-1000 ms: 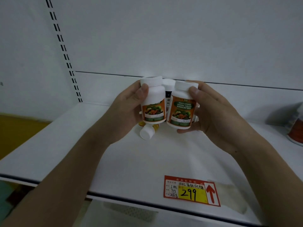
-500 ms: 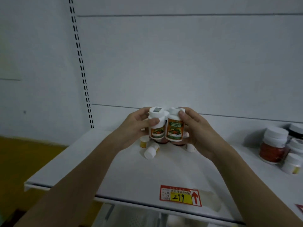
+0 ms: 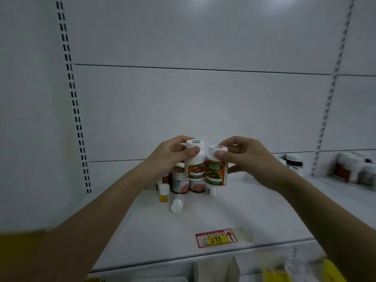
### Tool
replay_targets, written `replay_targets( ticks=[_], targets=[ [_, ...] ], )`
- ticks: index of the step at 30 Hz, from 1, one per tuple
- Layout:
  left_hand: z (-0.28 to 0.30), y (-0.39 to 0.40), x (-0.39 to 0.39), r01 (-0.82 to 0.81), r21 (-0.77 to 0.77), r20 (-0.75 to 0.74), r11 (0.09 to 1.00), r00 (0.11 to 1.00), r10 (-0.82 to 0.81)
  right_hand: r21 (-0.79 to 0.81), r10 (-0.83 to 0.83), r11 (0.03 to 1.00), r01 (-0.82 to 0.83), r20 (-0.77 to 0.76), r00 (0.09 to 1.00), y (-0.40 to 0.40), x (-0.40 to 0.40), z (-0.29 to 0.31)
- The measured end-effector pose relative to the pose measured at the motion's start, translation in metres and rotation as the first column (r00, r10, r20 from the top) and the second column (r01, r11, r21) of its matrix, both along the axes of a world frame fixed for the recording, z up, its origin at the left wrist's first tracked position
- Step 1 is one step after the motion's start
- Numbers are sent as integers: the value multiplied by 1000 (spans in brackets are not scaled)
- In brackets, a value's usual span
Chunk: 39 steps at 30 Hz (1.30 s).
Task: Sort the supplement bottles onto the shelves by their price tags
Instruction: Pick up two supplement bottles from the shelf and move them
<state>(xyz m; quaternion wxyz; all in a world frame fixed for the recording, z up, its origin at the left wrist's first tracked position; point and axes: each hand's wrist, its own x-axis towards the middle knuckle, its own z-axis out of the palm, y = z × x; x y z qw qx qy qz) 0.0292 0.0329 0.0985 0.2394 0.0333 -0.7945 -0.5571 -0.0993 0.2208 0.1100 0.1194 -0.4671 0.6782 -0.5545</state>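
Observation:
My left hand grips a white supplement bottle with an orange and green label by its cap and upper body. My right hand holds a matching bottle right beside it, slightly lower. Both bottles are upright and held above the white shelf, touching side by side. Small grey tags sit on their caps. A red and yellow price tag reading 299 lies at the shelf's front edge.
Behind the held pair stand bottles with pink labels, a small yellow bottle, and a small white bottle lying on its side. More bottles crowd the shelf's right end and the adjoining bay. Slotted uprights flank the bay.
The view has pulled back and tilted up, so more of the shelf and back panel shows. Both hands have shifted their grip up toward the caps; the bottles remain held side by side.

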Motion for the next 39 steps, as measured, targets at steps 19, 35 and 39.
replay_targets(
  ticks=[19,35,39],
  targets=[
    [-2,242,-108,471,-5,5,882,882,-471,-10,-438,899,438,18,899,288,-3,-5],
    [-37,493,-221,579,23,44,815,814,-580,23,-687,727,686,-4,727,548,-76,-20],
    [-45,520,-264,588,28,57,808,806,-589,39,-690,723,690,6,724,569,-119,-34]
  ],
)
